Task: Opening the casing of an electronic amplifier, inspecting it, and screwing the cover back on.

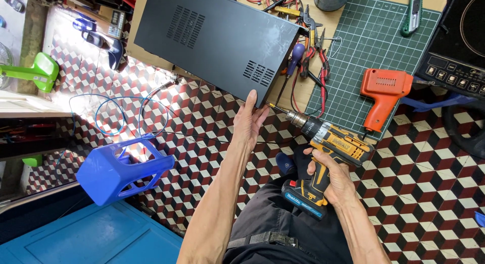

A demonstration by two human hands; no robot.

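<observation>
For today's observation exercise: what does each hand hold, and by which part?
Right hand grips the yellow cordless drill by its handle. Left hand steadies the black metal case at its corner.

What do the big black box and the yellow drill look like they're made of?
The large flat black box looks like painted sheet metal: matte, thin crisp edges, punched vent slots, faint scuffs. The left hand steadies its corner. The yellow and black cordless drill, held in the right hand, seems moulded plastic with a shiny metal chuck, probably steel.
</observation>
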